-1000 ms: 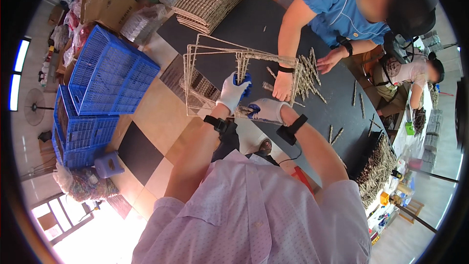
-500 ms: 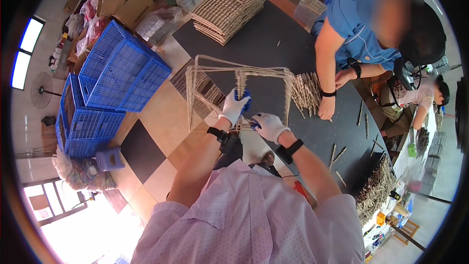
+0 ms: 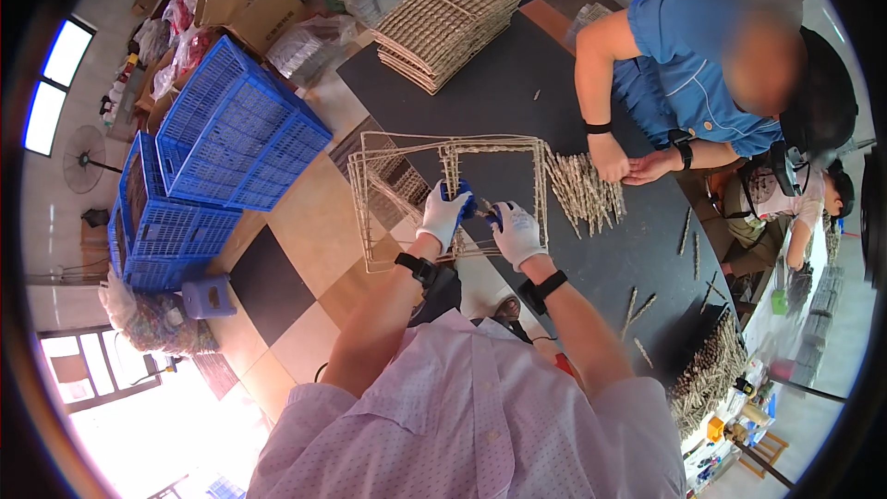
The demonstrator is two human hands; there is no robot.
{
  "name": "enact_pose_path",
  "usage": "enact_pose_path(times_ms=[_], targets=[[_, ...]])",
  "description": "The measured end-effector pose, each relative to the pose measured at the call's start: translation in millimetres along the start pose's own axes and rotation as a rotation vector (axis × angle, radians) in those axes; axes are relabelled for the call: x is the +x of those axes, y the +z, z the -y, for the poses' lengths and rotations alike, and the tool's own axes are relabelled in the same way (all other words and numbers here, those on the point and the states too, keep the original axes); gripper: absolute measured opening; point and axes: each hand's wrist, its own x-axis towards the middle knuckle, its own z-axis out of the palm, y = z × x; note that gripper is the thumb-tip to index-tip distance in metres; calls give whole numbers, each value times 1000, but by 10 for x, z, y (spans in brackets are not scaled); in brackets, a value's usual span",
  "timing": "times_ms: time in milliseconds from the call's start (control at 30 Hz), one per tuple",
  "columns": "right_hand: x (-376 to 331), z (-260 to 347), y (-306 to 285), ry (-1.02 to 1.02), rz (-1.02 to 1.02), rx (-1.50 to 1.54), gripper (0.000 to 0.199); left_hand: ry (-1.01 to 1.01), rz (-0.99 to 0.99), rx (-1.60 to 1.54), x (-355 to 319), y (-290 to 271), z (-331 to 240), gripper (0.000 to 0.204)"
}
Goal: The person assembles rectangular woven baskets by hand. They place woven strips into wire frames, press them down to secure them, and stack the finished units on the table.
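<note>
A rectangular open frame (image 3: 494, 141) bound in tan twisted cord stands up in front of me at the dark table's near edge. My left hand (image 3: 443, 215), in a white glove with blue-coated fingers, is closed around the frame's thick braided crossbar (image 3: 451, 166). Just right of it, my right hand (image 3: 517, 233), gloved alike, has its fingers curled together toward the bar. Something short and brownish shows between the two hands, too small to make out. Beyond the frame's right side lies a loose pile of braided cord sticks (image 3: 584, 189).
On the table (image 3: 591, 273) sit a stack of woven panels (image 3: 450, 23), scattered sticks and a heap of sticks (image 3: 707, 374). A co-worker in blue (image 3: 684, 83) leans in from the right, hands together beside the pile. Blue crates (image 3: 240, 129) stand on the floor to the left.
The frame has tipped, its upper edge now lower in view. My right hand has lifted slightly and moved right. The co-worker's hands have come together above the pile.
</note>
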Motion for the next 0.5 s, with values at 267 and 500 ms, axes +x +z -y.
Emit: enact_pose_path(times_ms=[267,500], targets=[[125,33,-45,-79,-318,464,32,-164,-164,-284,-47,38,-81,14],[97,-59,-741,418,-499,974,29,-260,-161,16,-222,-122,-210,11]])
